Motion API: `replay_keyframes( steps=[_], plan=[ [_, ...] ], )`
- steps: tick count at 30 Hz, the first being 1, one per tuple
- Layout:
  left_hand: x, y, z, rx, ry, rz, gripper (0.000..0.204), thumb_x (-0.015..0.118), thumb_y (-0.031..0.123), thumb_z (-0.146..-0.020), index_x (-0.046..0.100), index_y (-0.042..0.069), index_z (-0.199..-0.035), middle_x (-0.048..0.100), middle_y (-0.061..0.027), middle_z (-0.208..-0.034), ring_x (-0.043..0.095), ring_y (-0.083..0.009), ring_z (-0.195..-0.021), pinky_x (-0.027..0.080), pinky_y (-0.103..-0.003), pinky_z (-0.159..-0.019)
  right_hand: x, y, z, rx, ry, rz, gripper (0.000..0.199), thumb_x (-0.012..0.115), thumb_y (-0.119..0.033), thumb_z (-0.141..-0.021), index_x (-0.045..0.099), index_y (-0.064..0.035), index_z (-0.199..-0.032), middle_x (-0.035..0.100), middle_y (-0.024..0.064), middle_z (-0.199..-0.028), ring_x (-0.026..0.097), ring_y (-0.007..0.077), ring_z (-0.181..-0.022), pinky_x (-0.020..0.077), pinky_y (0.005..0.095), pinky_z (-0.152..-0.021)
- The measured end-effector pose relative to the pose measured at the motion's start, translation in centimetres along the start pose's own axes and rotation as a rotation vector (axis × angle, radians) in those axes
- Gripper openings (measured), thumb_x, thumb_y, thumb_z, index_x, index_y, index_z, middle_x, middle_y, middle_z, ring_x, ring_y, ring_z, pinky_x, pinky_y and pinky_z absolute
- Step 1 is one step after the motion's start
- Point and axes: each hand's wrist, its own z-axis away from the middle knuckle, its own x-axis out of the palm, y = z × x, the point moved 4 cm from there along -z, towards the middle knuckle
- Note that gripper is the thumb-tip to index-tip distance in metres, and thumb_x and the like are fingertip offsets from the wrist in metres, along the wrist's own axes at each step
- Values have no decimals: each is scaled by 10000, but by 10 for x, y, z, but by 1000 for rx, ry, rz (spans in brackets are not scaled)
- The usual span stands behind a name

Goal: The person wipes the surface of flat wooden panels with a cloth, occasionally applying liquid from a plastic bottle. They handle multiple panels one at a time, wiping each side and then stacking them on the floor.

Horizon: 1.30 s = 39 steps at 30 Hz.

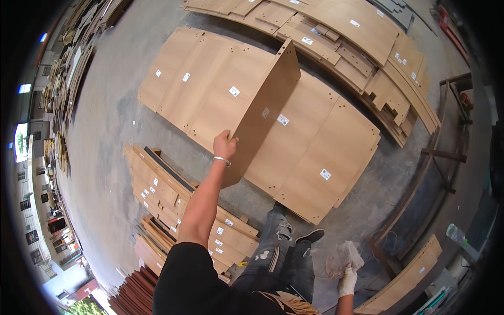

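My left hand (226, 146), bare with a silver bracelet at the wrist, is closed on the near end of a wood panel (268, 113). That panel is tilted up on its edge, with its drilled edge and a label on its side showing. It stands above flat stacks of light wood panels (210, 79) to the left and more panels (315, 136) to the right, all labelled and with small holes near their edges. Low on the right, my right hand (347, 283) wears a white glove and is closed on a greyish rag (344, 260).
Further stacks of cut boards lie beyond (362, 31) and at the near left (173, 194). A dark metal frame (420, 173) stands on the right, by a leaning board (404, 278) and a clear bottle (455, 234). Scrap wood (68, 100) is piled far left.
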Motion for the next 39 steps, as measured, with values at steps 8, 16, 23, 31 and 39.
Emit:
replay_keyframes(
  steps=[8, 16, 23, 31, 39],
  plan=[
    [-27, -50, -103, -103, -39, 17, 339, 820, 184, -797, 764, 35, -1096, 770, -207, -995, 740, -366, -916, 560, -431, -821, 9, -30, 2, 45, 31, 177, 634, 671, -339, -1046, 443, -13, -1539, 575, 136, -1472, 560, 296, -1334, 441, 465, -1141],
    [17, -39, -101, -150, -24, -269, 485, 646, 99, -884, 642, 101, -1369, 589, -202, -1470, 534, -362, -1390, 419, -480, -1179, -3, -33, -13, 73, 0, 195, 600, 663, -359, -1048, 481, -13, -1504, 610, 157, -1423, 615, 314, -1263, 501, 481, -1076],
    [169, -2, 207, -17, -425, -195, 490, 610, 59, -864, 636, 103, -1352, 433, -177, -1612, 402, -362, -1491, 357, -501, -1207, 22, -8, -1, -1, -62, 63, 550, 662, -316, -1051, 499, -25, -1488, 636, 135, -1388, 632, 313, -1247, 520, 496, -1061],
    [195, 49, 413, 122, -972, -375, 445, 630, 169, -887, 699, 169, -1327, 688, -152, -1360, 656, -372, -1251, 526, -483, -1063, -59, 60, 39, -2, -41, -356, 597, 709, -351, -1020, 508, -21, -1475, 650, 121, -1360, 645, 319, -1219, 527, 502, -1047],
    [157, 60, 427, 639, -1306, -1545, 543, 682, 293, -891, 637, 180, -1420, 662, -147, -1428, 632, -326, -1331, 527, -461, -1075, -240, 188, 108, -206, 464, -1042, 534, 727, -362, -1006, 617, 38, -1342, 710, 133, -1195, 716, 279, -1015, 583, 444, -863]
  ],
)
